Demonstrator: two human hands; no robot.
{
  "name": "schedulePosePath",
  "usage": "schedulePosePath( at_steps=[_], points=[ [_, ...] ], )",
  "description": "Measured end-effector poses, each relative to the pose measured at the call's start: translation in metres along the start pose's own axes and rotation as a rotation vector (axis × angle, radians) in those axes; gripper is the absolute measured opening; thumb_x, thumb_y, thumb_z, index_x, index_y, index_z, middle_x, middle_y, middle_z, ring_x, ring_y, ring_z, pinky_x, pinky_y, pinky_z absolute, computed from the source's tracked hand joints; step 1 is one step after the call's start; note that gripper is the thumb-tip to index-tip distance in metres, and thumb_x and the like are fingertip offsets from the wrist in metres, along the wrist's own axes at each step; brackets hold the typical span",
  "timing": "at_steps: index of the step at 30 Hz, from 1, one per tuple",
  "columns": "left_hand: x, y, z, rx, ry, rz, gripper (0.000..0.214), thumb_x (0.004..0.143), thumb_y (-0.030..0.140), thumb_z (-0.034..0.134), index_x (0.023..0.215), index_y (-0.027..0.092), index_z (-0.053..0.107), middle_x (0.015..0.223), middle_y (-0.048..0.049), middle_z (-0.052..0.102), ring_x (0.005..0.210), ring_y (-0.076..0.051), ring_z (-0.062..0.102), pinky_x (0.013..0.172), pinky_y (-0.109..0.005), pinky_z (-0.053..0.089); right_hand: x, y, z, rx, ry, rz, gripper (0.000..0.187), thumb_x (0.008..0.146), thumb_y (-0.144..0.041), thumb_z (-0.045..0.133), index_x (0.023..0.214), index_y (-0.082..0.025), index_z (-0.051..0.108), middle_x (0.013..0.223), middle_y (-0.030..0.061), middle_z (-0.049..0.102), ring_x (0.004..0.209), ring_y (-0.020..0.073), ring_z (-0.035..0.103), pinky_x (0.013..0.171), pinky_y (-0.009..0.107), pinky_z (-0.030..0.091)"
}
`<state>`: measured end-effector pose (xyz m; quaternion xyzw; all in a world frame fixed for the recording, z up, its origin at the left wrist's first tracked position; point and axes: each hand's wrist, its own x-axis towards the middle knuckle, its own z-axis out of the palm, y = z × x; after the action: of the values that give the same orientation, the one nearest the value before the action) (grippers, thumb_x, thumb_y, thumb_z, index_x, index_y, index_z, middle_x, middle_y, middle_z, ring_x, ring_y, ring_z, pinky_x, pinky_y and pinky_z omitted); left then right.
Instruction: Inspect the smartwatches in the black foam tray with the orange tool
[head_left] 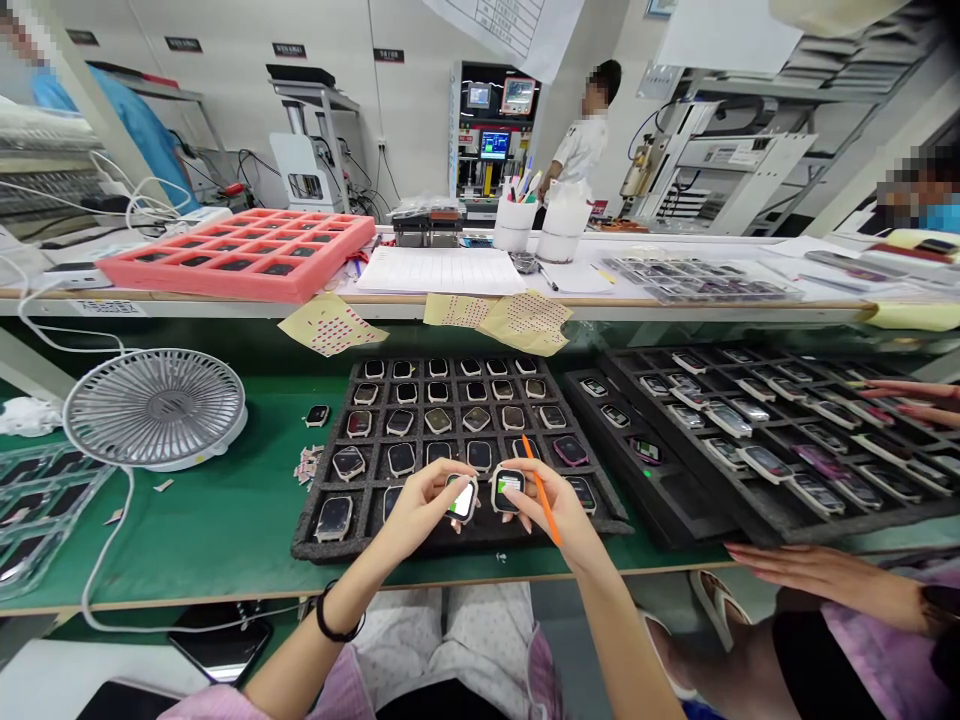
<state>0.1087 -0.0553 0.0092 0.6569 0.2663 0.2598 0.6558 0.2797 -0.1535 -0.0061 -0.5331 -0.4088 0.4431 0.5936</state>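
Note:
My left hand is closed around a smartwatch case whose screen is lit white and green. In my right hand is a second smartwatch case, its screen also lit with green and white. An orange pen-like stick is tucked between the fingers of that same hand. Both hands hover over the front of a black foam tray. Its compartments hold many strapless watch cases, mostly with dark screens, such as one watch at the front left. My hands hide some of the front compartments.
Left stand a grey fan and a clear plastic tray. A lone watch lies beside paper scraps. To the right, a co-worker's hands are at another watch tray. A pink foam tray sits on the shelf.

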Motion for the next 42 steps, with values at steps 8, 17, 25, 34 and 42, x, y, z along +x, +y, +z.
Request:
schedulePosePath(
  at_steps=[8,17,25,34,42],
  points=[
    [-0.0034,0.0003,-0.0014,-0.036,-0.099,-0.006,0.036,0.08,0.038,0.064,0.11,0.018,0.056,0.098,-0.0055,0.064,0.077,-0.015,0.061,0.062,-0.025,0.05,-0.0022,-0.006,0.0029,0.009,0.043,-0.025,0.028,0.083,-0.042,0.06,0.101,-0.02,0.061,0.072,0.0007,0.059,0.054,0.0131,0.06,0.04,0.022,0.04],
    [-0.0032,-0.0048,-0.0043,-0.022,-0.089,0.02,0.038,0.081,0.036,0.062,0.113,0.019,0.053,0.097,-0.0045,0.06,0.074,-0.013,0.06,0.064,-0.024,0.05,-0.0016,-0.0041,0.0027,-0.006,0.028,-0.007,0.029,0.081,-0.04,0.063,0.101,-0.02,0.06,0.072,0.0003,0.059,0.054,0.0133,0.061,0.04,0.021,0.038],
    [-0.0017,-0.0079,-0.0057,-0.008,-0.091,0.029,0.04,0.087,0.043,0.052,0.119,0.019,0.052,0.094,-0.0053,0.058,0.062,-0.01,0.056,0.04,-0.017,0.033,-0.0022,-0.0034,0.0032,-0.002,0.01,0.003,0.029,0.08,-0.037,0.064,0.104,-0.021,0.059,0.076,0.0001,0.059,0.056,0.0132,0.061,0.041,0.022,0.038],
    [-0.003,-0.008,-0.0062,0.004,-0.064,0.019,0.039,0.086,0.045,0.054,0.115,0.019,0.055,0.094,-0.005,0.059,0.057,-0.007,0.049,0.041,-0.017,0.033,-0.0012,-0.0006,0.0017,-0.017,-0.006,-0.02,0.028,0.082,-0.039,0.062,0.103,-0.02,0.059,0.074,-0.0001,0.058,0.054,0.0129,0.061,0.041,0.022,0.038],
    [-0.004,-0.0034,-0.005,0.0,-0.082,0.013,0.041,0.085,0.043,0.054,0.118,0.019,0.053,0.091,-0.0049,0.058,0.064,-0.012,0.057,0.041,-0.017,0.033,-0.0029,-0.0073,0.0057,0.007,0.018,-0.014,0.025,0.083,-0.039,0.061,0.1,-0.02,0.061,0.075,0.0007,0.058,0.056,0.0134,0.061,0.041,0.021,0.037]
  ],
)
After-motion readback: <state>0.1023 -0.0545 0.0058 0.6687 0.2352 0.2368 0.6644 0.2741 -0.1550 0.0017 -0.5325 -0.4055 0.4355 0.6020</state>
